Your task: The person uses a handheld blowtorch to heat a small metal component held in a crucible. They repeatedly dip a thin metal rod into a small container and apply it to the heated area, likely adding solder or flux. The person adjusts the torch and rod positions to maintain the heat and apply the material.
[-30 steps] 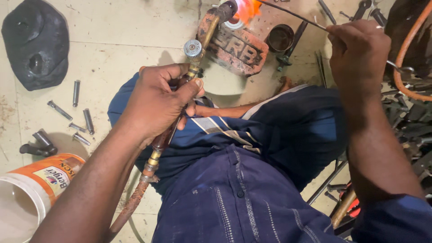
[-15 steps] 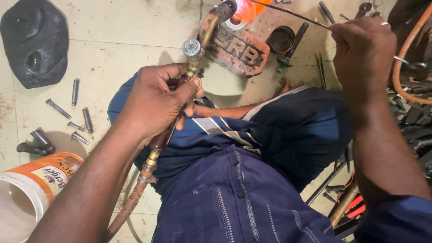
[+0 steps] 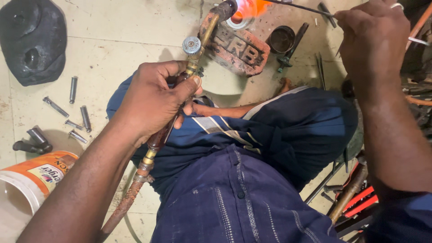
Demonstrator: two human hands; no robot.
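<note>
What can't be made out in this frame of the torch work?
Head view, the only one:
- The torch tip and flame are cut by the top edge, so the heated spot is unseen.
- The thin rod in the right hand vanishes into the glare.
- The left hand covers the torch grip.
- The white bucket is cut by the left edge.

Dark blue shirt (image 3: 252,207), bare forearms, finger ring (image 3: 397,6)

Five short grey steel bolts (image 3: 73,89) lie at the left. One embossed red clay brick (image 3: 238,48) sits far. One orange-and-white plastic bucket (image 3: 31,177) stands near left.
</note>
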